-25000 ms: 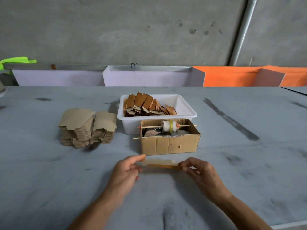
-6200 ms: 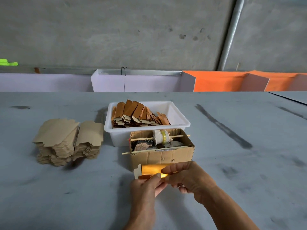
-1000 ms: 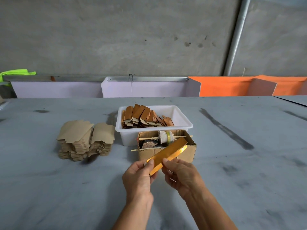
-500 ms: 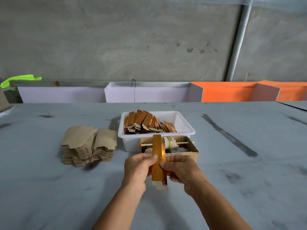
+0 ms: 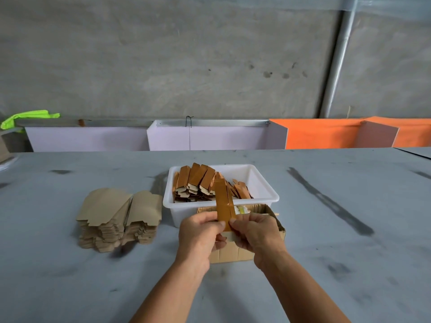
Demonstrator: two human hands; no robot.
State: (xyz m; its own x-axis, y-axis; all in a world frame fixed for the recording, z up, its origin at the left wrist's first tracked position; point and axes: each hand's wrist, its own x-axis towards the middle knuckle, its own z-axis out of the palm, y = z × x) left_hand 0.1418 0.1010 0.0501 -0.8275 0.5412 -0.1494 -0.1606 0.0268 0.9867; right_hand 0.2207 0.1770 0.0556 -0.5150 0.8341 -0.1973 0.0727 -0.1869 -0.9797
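**Item:** slim gold carton (image 5: pixel 224 201). One piece, folded into a narrow sleeve, glossy orange-gold outside, with pale board showing at its near end.

**Position:** held above the table (image 5: pixel 349 241), straight in front of the person, over a cardboard box (image 5: pixel 233 254).

**Long axis:** runs from the hands away from the person and upward. The far end overlaps the white tub (image 5: pixel 268 183) in this view. Whether it touches the tub cannot be told.

**Grip, left hand** (image 5: pixel 200 231): fingers curled, pinching the carton's near end from the left side.

**Grip, right hand** (image 5: pixel 256 233): fingers curled, pinching the same end from the right, thumb tip at the carton's right edge. Both hands meet at the near end, and the far end is free.

**Step in hand, as judged:** closing or pressing the near end flap.

**Relation that matters next:** the carton points straight at the tub. Dropping it in would need only a short forward reach along that line. The right hand sits a little nearer the tub's open right part.

**Also present:**
- finished cartons (image 5: pixel 196 183), leaning together in the left part of the tub
- flat brown blanks (image 5: pixel 119 217), stacked on the table to the left, well apart from the hands
- tape roll (image 5: pixel 241 209), in the cardboard box, mostly hidden behind the carton and right hand
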